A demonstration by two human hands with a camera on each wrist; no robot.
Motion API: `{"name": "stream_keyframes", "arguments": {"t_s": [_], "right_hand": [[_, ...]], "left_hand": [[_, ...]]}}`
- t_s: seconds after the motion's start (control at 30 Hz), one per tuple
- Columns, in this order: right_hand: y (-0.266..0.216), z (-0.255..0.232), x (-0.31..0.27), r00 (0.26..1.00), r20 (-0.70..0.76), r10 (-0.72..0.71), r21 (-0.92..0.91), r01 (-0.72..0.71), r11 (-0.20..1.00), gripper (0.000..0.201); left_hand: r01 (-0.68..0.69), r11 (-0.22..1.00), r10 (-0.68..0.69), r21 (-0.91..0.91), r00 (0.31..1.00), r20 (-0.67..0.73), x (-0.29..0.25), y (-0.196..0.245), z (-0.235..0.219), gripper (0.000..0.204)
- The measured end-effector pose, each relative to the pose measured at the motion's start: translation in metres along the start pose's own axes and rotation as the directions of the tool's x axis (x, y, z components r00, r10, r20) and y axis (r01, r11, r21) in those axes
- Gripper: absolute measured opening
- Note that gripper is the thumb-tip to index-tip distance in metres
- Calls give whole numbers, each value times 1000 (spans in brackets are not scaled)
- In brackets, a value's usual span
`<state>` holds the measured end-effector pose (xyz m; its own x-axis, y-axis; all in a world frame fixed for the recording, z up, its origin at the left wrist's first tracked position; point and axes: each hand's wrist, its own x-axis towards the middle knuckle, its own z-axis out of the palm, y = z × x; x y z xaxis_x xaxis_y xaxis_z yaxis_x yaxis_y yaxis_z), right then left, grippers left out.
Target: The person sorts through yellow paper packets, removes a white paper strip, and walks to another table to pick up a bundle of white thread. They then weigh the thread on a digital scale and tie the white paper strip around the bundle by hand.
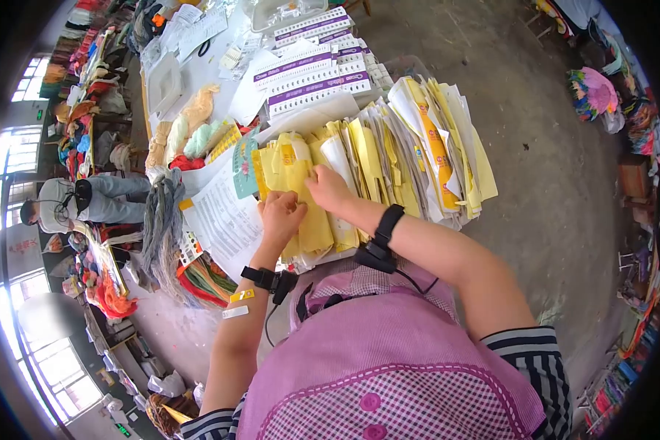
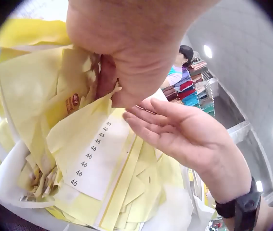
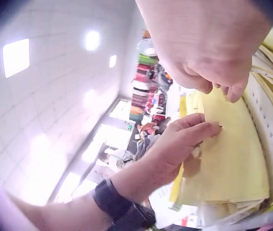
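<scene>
A thick row of yellow paper sheets and packets [image 1: 275, 165] stands on edge in front of me. My left hand [image 1: 282, 220] pinches the edge of a yellow sheet [image 3: 233, 159] between thumb and fingers. In the left wrist view, its fingers reach in among the folded papers, their tips partly hidden. My right hand [image 1: 330, 192] is just beside it, fingers bent at the upper edge of the same sheet, pinching it in the right wrist view. Below the left hand, a white strip [image 2: 95, 159] printed with a column of "46" shows between yellow sheets.
White cards with purple bands [image 1: 319, 84] lie beyond the papers. To the left are a printed sheet [image 1: 224, 209], yarn skeins [image 1: 194, 121] and grey hanging yarn [image 1: 165, 213]. Another person [image 1: 88, 202] is at the far left. Concrete floor [image 1: 543, 198] lies to the right.
</scene>
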<state>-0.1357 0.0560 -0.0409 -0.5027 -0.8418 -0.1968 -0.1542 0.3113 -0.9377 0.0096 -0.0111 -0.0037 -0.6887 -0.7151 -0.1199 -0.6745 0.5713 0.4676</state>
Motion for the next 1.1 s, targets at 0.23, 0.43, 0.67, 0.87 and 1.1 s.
{"name": "stream_keyframes", "arguments": {"t_s": [0.23,0.43,0.67,0.87,1.1], "right_hand": [[18,21,23,963,20,269,-52,-268,962,43],[16,7,19,990,-56,127,-14,-128,992,37],[30,15,28,973,-11,230,178,-224,958,29],[40,18,23,964,-14,266,344,-245,907,25],[27,11,14,973,-35,228,285,-209,936,24]], "left_hand": [[132,986,-140,102,987,76,16,11,-6,28],[168,981,-168,94,986,-7,21,2,10,28],[268,962,-257,-59,955,145,24,0,8,23],[256,956,-244,-143,965,98,22,-4,13,25],[291,944,-250,-154,939,237,24,-6,11,26]]}}
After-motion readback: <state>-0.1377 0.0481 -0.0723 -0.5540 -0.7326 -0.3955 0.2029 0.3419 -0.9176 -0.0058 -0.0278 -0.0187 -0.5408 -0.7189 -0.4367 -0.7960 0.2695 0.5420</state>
